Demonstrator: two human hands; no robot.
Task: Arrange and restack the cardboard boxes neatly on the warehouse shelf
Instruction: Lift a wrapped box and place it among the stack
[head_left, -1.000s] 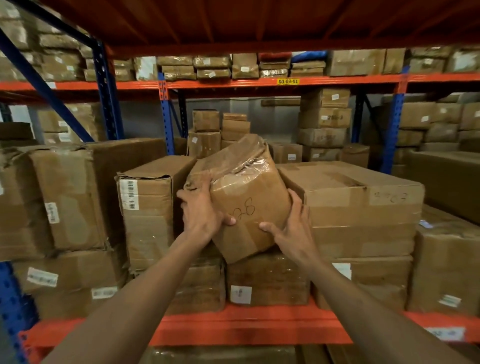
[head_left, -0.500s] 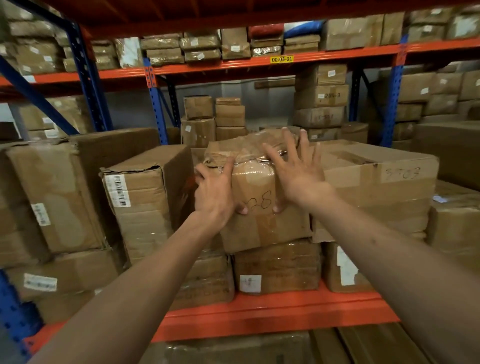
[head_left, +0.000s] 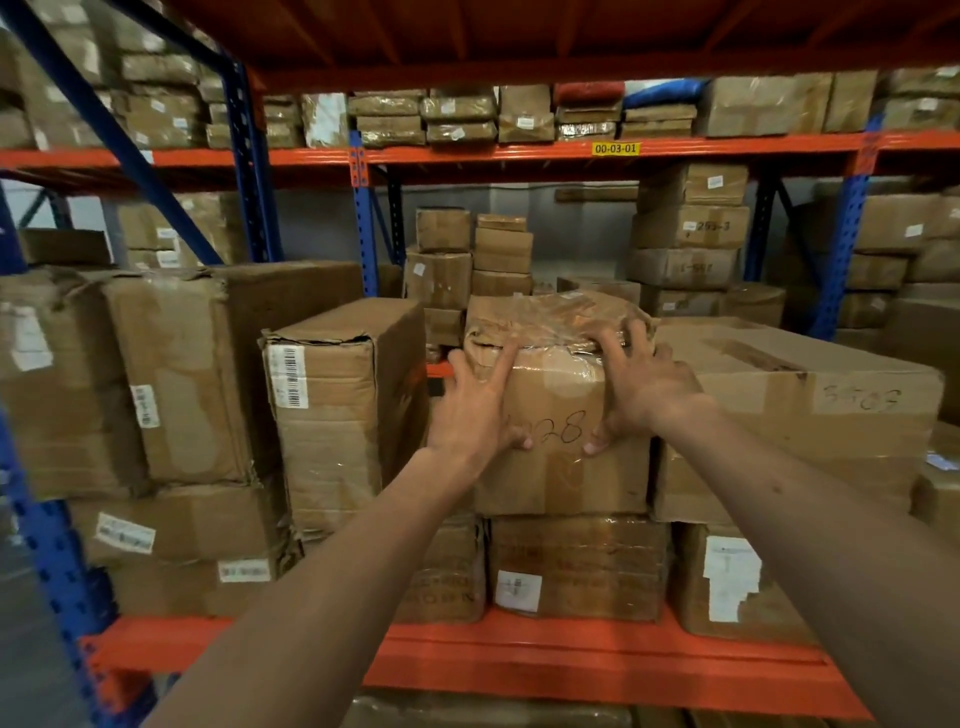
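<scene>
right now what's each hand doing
Left hand: open, fingers spread flat on the taped box.
Right hand: open, pressing the same box's top edge.

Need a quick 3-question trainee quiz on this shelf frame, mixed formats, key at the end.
1. True or false: both hands, left hand and right hand, rest flat on the box marked 28.
2. What does the box marked 28 sit on?
A. the bare orange shelf beam
B. a lower box with a white label
C. the floor
3. Fill in: the tall box with a barcode label stands to the ____ of the box marked 28.

Key: 1 true; 2 B; 3 left.
</scene>
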